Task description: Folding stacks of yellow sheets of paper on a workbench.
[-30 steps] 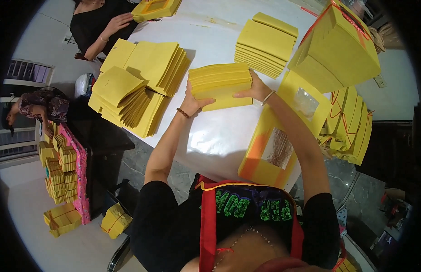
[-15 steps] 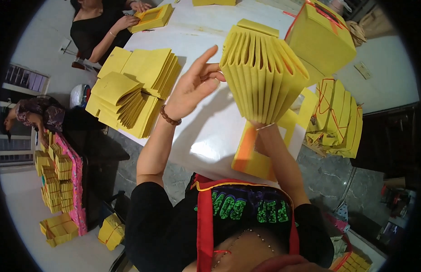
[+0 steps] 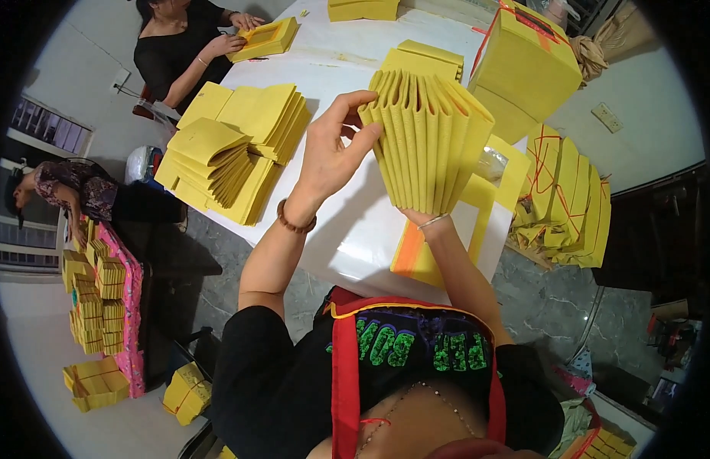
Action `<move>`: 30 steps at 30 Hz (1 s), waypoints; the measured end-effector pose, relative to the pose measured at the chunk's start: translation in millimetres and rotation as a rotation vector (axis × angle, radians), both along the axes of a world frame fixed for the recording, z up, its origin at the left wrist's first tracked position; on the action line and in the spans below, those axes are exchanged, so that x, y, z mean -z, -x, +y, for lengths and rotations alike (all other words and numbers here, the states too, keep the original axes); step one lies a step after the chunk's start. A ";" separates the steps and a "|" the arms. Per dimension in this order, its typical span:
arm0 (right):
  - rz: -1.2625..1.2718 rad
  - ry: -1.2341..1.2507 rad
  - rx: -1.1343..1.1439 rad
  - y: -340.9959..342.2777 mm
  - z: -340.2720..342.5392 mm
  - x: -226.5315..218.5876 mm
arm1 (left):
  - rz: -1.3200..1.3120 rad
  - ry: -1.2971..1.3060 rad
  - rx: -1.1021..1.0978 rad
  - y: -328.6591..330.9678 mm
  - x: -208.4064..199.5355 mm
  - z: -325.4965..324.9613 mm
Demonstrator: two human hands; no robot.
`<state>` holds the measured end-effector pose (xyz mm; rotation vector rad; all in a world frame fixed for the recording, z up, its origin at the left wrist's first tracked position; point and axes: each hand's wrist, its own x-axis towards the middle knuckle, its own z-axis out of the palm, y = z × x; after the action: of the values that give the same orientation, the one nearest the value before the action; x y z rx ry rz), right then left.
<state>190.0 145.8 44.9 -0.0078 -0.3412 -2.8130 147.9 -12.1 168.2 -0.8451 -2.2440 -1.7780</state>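
Note:
A fanned stack of folded yellow paper sheets (image 3: 428, 145) is held up over the white table, its folded edges toward me. My right hand (image 3: 418, 216) grips it from below and behind; most of the fingers are hidden by the sheets. At the stack's upper left edge, my left hand (image 3: 336, 145) is closed, thumb and forefinger against the outermost fold. Beneath lies a yellow sheet with an orange band (image 3: 418, 256), partly covered by my right forearm. To the left, a pile of folded yellow sheets (image 3: 240, 145) rests on the table.
A tall yellow block (image 3: 527, 65) stands at the far right of the white table (image 3: 332, 206). Red-tied yellow bundles (image 3: 565, 199) lie beyond the right edge. One person (image 3: 179, 50) works at the far left; another (image 3: 76, 187) bends over a pink-covered table (image 3: 133, 306) with yellow stacks.
My left hand has moved from beside the stack, fingers spread, to pinching its upper left edge. The stack has shifted slightly left and its fan is narrower.

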 end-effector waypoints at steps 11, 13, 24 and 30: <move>-0.184 -0.115 -0.026 -8.2 -8.8 -4.9 | 0.189 0.190 -0.220 -0.3 11.4 11.6; -0.193 -0.105 -0.031 -9.1 -7.8 -6.0 | 0.325 0.145 -0.212 3.4 16.0 13.4; -0.158 -0.155 0.018 -12.5 -2.7 -10.5 | 0.081 0.063 -0.194 -1.4 14.2 17.3; -0.116 -0.096 0.015 -12.3 -1.6 -6.6 | 0.062 0.090 -0.154 1.0 13.0 15.5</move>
<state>202.3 144.2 51.5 0.1756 -0.2324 -2.8485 146.9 3.3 155.2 -0.7104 -2.2959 -1.5741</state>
